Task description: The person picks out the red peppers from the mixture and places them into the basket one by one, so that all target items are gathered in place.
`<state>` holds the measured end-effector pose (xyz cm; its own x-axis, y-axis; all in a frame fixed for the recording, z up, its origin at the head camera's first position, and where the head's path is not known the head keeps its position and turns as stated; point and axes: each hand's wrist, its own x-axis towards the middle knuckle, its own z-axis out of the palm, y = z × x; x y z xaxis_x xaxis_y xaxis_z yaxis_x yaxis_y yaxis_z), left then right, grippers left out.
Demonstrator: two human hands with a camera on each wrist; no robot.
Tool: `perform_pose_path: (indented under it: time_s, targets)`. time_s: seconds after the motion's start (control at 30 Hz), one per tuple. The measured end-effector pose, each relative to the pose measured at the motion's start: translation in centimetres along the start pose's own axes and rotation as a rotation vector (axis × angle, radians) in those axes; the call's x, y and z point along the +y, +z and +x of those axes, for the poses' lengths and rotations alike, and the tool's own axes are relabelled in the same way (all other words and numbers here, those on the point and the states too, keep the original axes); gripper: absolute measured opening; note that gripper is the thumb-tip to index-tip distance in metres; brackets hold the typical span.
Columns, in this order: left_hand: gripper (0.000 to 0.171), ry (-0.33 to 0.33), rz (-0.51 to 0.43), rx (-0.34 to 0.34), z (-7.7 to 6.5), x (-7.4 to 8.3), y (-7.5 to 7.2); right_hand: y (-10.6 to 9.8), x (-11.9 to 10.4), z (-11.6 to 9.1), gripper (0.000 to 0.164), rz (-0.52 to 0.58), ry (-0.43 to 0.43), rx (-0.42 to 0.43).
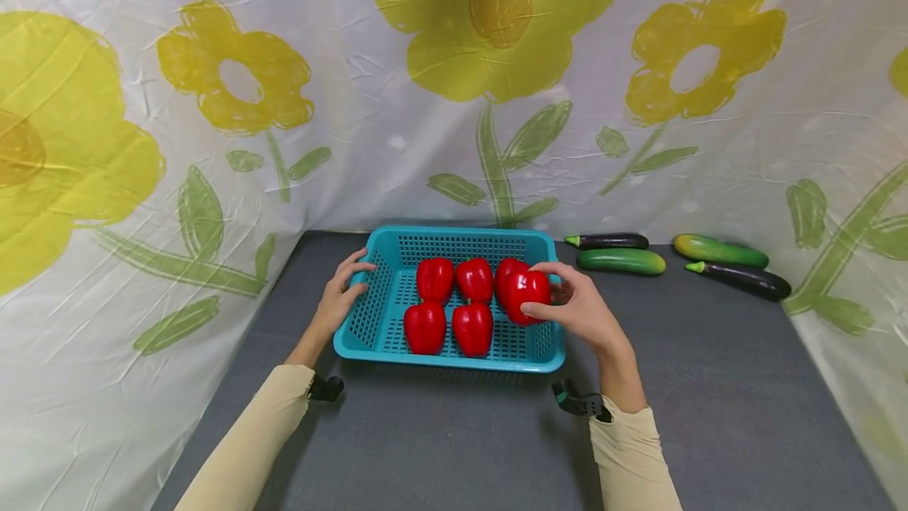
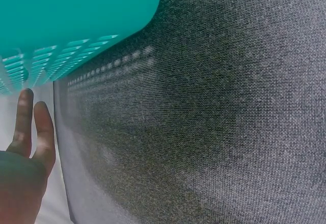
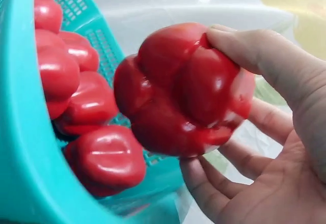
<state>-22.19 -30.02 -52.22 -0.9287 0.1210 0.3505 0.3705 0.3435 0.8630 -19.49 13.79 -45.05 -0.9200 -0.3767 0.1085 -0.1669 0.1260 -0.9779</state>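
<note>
A red bell pepper (image 1: 528,297) is in my right hand (image 1: 585,312), thumb on one side and fingers on the other, over the right end of a blue plastic basket (image 1: 454,361). The right wrist view shows this held pepper (image 3: 178,94) with its lobed end toward the camera. Several more red peppers (image 1: 425,328) lie inside the basket, one of them partly hidden behind the held pepper. My left hand (image 1: 339,296) is at the basket's left side with its fingers extended at the rim. In the left wrist view, two fairly straight fingers (image 2: 45,127) show beside the perforated wall.
Right of the basket, a dark eggplant (image 1: 612,240) lies behind a green cucumber-like vegetable (image 1: 621,261). Farther right are a yellow-green one (image 1: 720,251) and another eggplant (image 1: 741,280). A flowered curtain (image 1: 397,156) hangs behind the dark grey tabletop (image 1: 454,440).
</note>
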Motion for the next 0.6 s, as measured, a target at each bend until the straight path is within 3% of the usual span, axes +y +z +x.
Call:
perform_pose_path:
  time_s: [0.43, 0.6]
  targets:
    - [0.034, -0.002, 0.013, 0.005, 0.0, 0.0, -0.1, 0.7, -0.3, -0.2, 0.058, -0.012, 0.008, -0.047]
    - [0.034, -0.014, -0.002, 0.000, 0.0, 0.9, -0.1, 0.8, -0.2, -0.5, 0.059, -0.023, 0.014, -0.045]
